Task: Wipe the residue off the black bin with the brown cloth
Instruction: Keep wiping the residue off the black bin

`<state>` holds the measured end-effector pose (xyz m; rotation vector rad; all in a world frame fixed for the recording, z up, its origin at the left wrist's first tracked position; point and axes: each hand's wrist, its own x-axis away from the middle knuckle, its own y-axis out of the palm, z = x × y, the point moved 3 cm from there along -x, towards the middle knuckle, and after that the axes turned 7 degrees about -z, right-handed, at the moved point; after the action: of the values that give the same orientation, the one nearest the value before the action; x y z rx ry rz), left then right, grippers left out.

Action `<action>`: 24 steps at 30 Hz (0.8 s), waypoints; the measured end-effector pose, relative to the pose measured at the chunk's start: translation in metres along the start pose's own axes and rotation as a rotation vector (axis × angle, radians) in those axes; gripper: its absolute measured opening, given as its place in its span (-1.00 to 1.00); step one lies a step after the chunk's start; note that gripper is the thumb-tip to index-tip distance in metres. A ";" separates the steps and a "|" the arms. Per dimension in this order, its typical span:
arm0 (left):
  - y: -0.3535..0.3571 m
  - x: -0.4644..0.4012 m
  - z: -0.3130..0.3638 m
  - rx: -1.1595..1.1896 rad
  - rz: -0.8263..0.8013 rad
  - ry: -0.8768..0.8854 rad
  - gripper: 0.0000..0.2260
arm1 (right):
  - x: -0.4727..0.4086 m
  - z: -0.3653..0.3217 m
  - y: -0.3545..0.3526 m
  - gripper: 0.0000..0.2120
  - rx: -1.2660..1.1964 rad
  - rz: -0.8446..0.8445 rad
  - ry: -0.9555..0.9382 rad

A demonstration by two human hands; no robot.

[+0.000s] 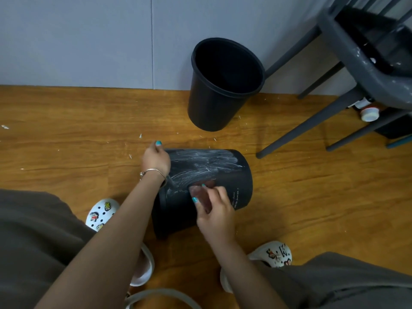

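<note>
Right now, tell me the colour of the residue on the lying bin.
White, streaked over the black bin; head view.

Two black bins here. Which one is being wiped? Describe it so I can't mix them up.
On the wooden floor, near the person's feet, one black bin lies on its side. White smeared residue streaks it, and both hands touch it. The other bin stands by the wall, clean.

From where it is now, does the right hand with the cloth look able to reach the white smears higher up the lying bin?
Probably yes. The right hand presses the brown cloth on the black bin just below the white residue, and nothing lies between; the left hand holds the far-left edge.
</note>
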<state>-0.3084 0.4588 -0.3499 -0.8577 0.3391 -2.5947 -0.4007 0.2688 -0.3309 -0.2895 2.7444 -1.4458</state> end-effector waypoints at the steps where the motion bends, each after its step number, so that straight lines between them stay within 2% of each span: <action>1: 0.000 0.001 0.000 0.010 -0.012 -0.007 -0.60 | -0.002 0.009 -0.006 -0.64 0.055 -0.036 -0.034; 4: -0.003 0.004 0.005 0.054 -0.044 -0.008 -0.60 | -0.014 0.047 -0.031 -0.65 0.133 -0.077 0.037; 7: -0.005 0.006 0.007 0.198 -0.112 0.001 -0.58 | -0.019 0.055 -0.038 -0.65 0.007 -0.064 0.136; 9: -0.008 0.015 0.003 0.292 -0.164 0.046 -0.58 | -0.017 0.041 -0.029 -0.62 -0.080 -0.075 0.126; 11: -0.009 0.024 -0.004 0.423 -0.194 0.085 -0.58 | -0.014 0.020 -0.018 -0.61 -0.114 -0.130 -0.011; 14: -0.008 0.022 -0.016 0.527 -0.220 0.073 -0.60 | -0.014 -0.008 -0.007 -0.58 0.034 -0.236 -0.324; 18: -0.009 0.028 -0.008 0.572 -0.213 0.101 -0.60 | -0.025 -0.035 -0.012 -0.55 0.199 -0.323 -0.542; 21: -0.006 0.026 -0.011 0.600 -0.220 0.078 -0.55 | -0.040 -0.041 -0.019 -0.47 0.197 -0.405 -0.501; 24: -0.006 0.026 -0.013 0.634 -0.240 0.030 -0.55 | -0.045 -0.038 -0.017 -0.49 0.233 -0.342 -0.444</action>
<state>-0.3371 0.4545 -0.3452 -0.6517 -0.5884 -2.6672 -0.3583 0.2977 -0.2980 -0.9746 2.2243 -1.5206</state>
